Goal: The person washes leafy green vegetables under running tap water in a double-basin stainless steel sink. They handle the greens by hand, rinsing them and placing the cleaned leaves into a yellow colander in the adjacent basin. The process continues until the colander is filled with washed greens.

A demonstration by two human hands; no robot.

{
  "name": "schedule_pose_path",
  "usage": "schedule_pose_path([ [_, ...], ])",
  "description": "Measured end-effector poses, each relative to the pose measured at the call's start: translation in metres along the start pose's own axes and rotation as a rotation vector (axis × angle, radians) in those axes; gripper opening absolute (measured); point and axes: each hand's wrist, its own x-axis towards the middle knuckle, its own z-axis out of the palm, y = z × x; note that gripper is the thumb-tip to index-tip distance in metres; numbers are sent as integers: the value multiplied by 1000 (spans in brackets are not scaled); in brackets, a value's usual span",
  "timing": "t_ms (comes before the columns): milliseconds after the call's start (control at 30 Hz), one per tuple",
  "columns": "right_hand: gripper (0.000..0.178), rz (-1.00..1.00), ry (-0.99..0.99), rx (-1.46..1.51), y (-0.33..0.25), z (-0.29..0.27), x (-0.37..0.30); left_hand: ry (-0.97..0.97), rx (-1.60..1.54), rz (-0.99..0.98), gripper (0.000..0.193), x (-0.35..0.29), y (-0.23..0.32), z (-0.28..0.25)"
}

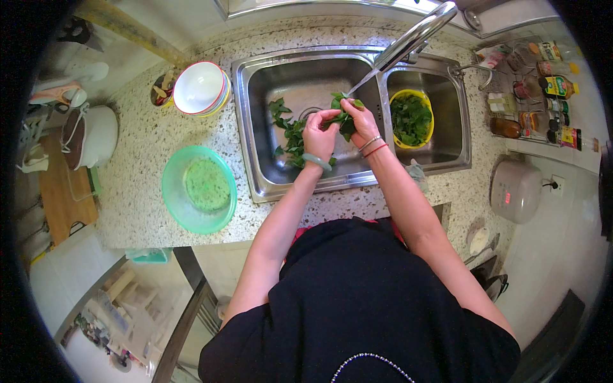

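Both my hands are over the left basin of a steel double sink (246,137). A bunch of leafy greens (347,122) is between them, right where a thin stream of water falls from the tap (415,37). My right hand (363,121) grips the leaves with bent fingers. Curled close beside it, my left hand (321,135) has its fingertips at the same bunch. More loose green leaves (290,133) lie on the basin floor, left of and partly under my left hand. In the right basin, a yellow basket (431,126) holds a heap of green leaves (410,119).
A pale green plastic bowl (171,191) stands on the speckled counter (137,159) at the left. Behind it are stacked white bowls (199,88). A wire rack of bottles and jars (530,96) stands at the far right, with a white appliance (516,190) nearer.
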Motion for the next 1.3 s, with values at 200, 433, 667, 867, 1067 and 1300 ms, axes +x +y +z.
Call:
schedule_pose_path([
  [200,16,41,-24,50,-12,8,-10,152,-618,-585,35,2,35,0],
  [433,29,111,-6,-22,-12,2,-13,-56,-536,-569,22,43,8,4],
  [667,29,8,179,-287,2,-5,3,-48,-389,-409,26,39,-22,19],
  [867,18,4,165,-136,5,-17,11,92,-579,-496,28,39,-27,27],
  [1067,16,-104,202,-239,3,-21,20,90,-569,-637,29,52,-27,44],
  [1300,23,-82,243,-138,-2,-19,21,71,-772,-639,32,56,-60,34],
])
